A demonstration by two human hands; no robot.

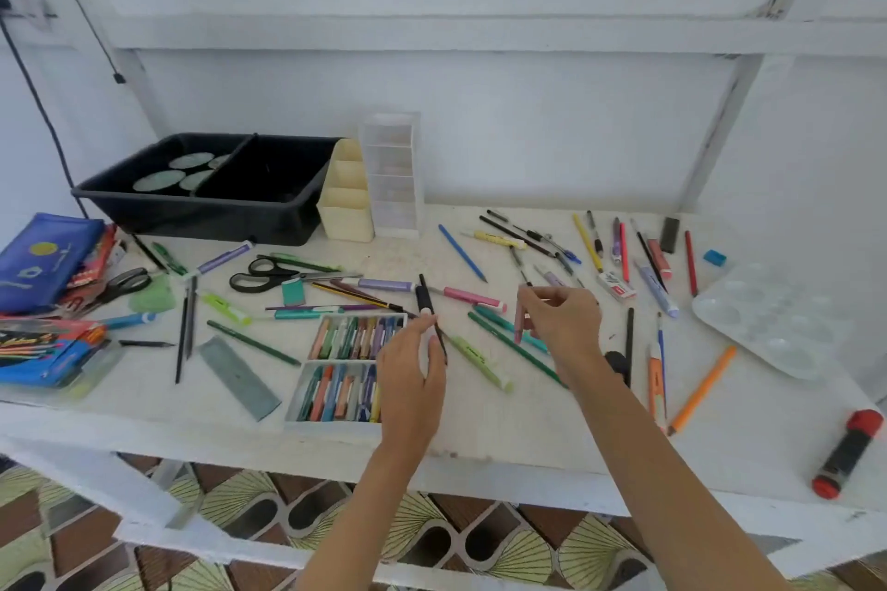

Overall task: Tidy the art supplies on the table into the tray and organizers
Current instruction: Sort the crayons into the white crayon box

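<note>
Setting: home art or hobby corner. White-painted wooden surface (528,427) stands against a whitewashed wall (528,134). Landmark: black plastic two-compartment tray (192,218) at the back. Just right of it are a cream stepped pen organizer (345,211) and a clear plastic mini drawer unit (393,178). In front of the tray lie loose coloured pens and pencils (462,253) and an open box of pastel sticks (350,365). Below are brown-and-cream patterned floor tiles (240,513).
</note>
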